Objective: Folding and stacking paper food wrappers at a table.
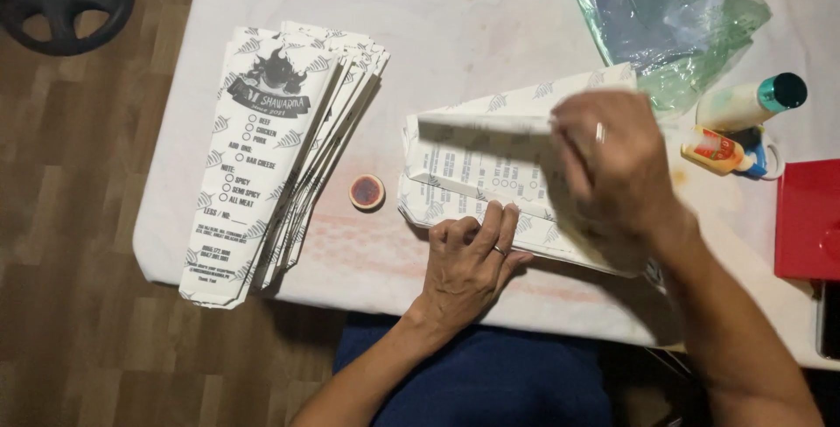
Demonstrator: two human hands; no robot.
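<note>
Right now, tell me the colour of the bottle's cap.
Teal green, on the white bottle; head view.

White-covered table (490,16) stands on brown wood-plank floor (79,217) under soft light.

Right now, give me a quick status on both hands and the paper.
Left hand pressing flat on the printed paper sheet. Right hand folding its upper flap over. Small round cap beside the sheet, apart. Stack of finished bags off left.

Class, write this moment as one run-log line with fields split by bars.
left hand: presses printed paper sheet flat | right hand: folds its top edge over | nearby: stack of paper bags, small round lid, glue bottle
</note>
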